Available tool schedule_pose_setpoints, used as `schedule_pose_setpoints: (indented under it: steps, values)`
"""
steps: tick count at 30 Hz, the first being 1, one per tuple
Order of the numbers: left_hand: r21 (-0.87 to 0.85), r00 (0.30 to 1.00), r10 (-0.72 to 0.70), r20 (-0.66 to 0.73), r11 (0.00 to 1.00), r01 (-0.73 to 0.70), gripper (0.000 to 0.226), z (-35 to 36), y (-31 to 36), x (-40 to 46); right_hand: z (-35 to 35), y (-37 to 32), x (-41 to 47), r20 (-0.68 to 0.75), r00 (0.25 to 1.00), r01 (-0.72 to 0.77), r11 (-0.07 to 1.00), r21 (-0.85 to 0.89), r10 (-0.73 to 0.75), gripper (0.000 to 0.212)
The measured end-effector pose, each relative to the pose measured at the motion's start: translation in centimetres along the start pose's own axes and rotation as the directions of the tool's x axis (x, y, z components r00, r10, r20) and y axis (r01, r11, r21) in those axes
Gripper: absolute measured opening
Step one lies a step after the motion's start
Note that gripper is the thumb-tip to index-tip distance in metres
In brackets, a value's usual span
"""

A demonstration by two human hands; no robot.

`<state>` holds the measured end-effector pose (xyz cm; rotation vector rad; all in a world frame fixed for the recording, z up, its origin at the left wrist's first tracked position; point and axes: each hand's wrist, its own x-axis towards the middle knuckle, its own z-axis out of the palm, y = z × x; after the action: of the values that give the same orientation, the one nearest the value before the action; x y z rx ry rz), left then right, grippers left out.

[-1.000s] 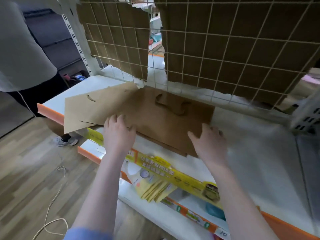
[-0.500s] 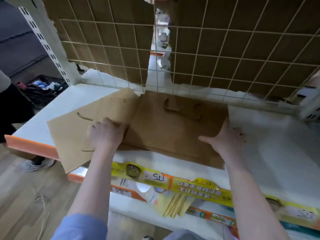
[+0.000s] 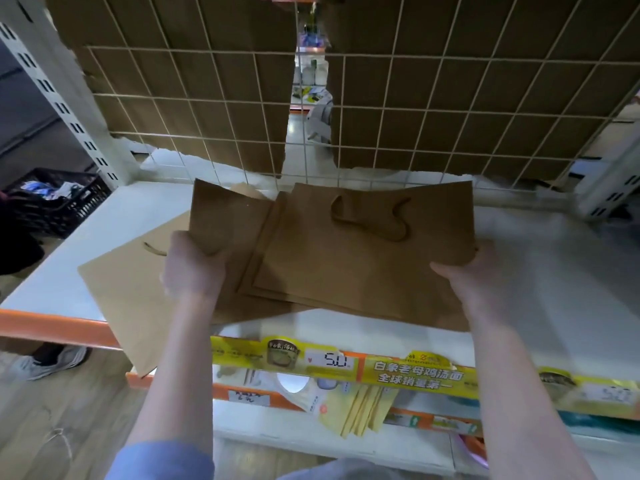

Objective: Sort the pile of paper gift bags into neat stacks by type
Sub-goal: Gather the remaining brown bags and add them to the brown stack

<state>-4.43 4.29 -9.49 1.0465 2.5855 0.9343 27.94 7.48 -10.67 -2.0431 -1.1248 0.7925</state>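
Since the earlier frame, the stack of darker brown bags [image 3: 346, 258] has been raised off the white shelf [image 3: 540, 271], where it lay flat under both palms half a second ago; its near edge is now held above the shelf surface and a shadow is cast beneath it. The stack is gripped at both sides. Its left edge is clasped by the left hand [image 3: 194, 268], with the fingers curled under the paper and out of sight. Its right edge is held by the right hand [image 3: 464, 271], with the thumb laid on top; the remaining fingers are hidden under the bags. Several bags are fanned slightly in the stack, and a twisted cord handle [image 3: 370, 216] is seen lying on the top one. One bag at the far left of the stack [image 3: 225, 216] is tilted up.

A lighter brown bag [image 3: 128, 292] is left flat on the shelf to the left, its near corner hanging past the orange shelf edge [image 3: 52, 327]. Beyond the bags, a wire grid backed with cardboard [image 3: 450, 109] is seen. Along the near shelf lip, a yellow price strip [image 3: 346, 362] is fixed. On the lower shelf, yellow packets [image 3: 360, 410] are stored. At far left a black crate [image 3: 59, 199] is placed, and a shoe [image 3: 52, 362] is seen on the wood floor.
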Motion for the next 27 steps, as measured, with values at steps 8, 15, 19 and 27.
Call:
schedule_pose_setpoints:
  steps: [8,15,19,27]
  values:
    - [-0.083,0.986,0.103,-0.128,0.990,-0.114,0.034,-2.3,0.3,-0.3,-1.1,-0.3,-0.8,-0.087,0.994,0.063,0.998,0.012,-0.061,0.056]
    - [-0.028,0.994,0.072,-0.082,0.997,-0.074,0.034,-2.1,-0.9,-0.3,-0.7,0.2,-1.3,-0.112,0.989,0.099,0.995,0.035,-0.094,0.052]
    - [0.084,0.997,0.060,-0.040,0.995,-0.057,0.032,-1.0,-1.8,0.3,-0.4,0.9,-1.4,-0.126,0.988,0.088,0.996,0.018,-0.085,0.058]
    - [0.189,0.994,0.111,-0.013,0.976,-0.107,0.042,1.2,-2.0,-0.1,-0.1,1.2,-1.1,-0.146,0.985,0.093,0.996,-0.012,-0.094,0.060]
